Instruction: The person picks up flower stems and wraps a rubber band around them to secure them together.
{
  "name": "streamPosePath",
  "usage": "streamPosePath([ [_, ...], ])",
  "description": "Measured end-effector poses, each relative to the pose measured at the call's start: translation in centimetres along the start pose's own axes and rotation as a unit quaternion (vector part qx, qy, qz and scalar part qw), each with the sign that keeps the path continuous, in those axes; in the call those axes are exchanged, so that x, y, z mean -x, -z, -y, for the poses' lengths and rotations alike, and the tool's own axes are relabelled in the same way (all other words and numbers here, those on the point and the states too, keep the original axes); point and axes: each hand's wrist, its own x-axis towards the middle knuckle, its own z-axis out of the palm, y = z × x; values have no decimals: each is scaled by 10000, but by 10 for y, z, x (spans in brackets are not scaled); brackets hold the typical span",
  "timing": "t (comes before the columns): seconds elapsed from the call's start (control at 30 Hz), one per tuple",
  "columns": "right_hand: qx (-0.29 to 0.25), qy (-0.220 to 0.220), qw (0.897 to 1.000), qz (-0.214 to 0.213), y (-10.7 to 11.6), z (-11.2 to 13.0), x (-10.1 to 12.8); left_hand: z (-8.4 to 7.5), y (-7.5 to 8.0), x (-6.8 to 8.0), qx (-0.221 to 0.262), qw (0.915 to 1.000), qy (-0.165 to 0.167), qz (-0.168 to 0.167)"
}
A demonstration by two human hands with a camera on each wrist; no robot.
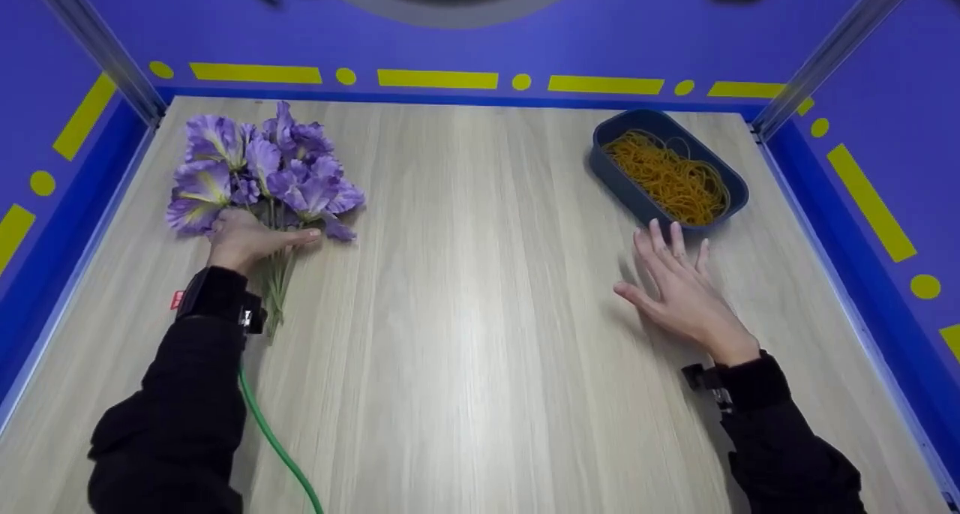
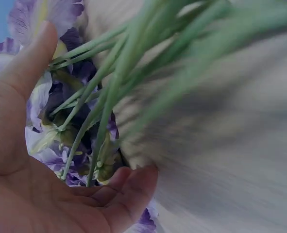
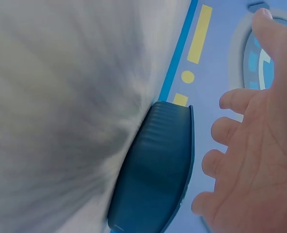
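Note:
A bunch of purple artificial flowers [image 1: 262,161] with green stems [image 1: 276,289] lies at the left of the table. My left hand [image 1: 251,240] is at the stems just below the blooms, thumb stretched across them in the head view. In the left wrist view the stems [image 2: 119,73] pass between the thumb and the bent fingers [image 2: 128,194], with gaps around them. My right hand [image 1: 686,296] is spread, palm down, fingertips near the front edge of a dark blue bin [image 1: 622,187]. Tan rubber bands [image 1: 667,176] fill the bin.
The wooden table [image 1: 465,274] is bordered by blue walls [image 1: 465,49] with yellow marks at the back and sides. A green cable [image 1: 274,443] runs from the left wrist to the front. A small red tag [image 1: 177,299] shows beside the left cuff.

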Motion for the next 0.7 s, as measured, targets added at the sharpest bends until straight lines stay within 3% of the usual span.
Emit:
streamPosePath([
  [0.17,-72,59,9999,81,-2,3,-5,-5,-3,-6,292,9991,203,-229],
  [0.37,-135,61,9997,172,-3,6,-8,-4,-3,-15,1268,9918,93,147],
  [0.57,-175,125,9996,192,-5,8,-9,-1,1,-23,1647,9858,185,258],
  [0.67,-188,153,9995,207,-7,9,-10,0,5,-24,2065,9768,223,511],
  [0.7,-168,162,9995,204,-7,10,-10,0,6,-23,2389,9682,297,677],
])
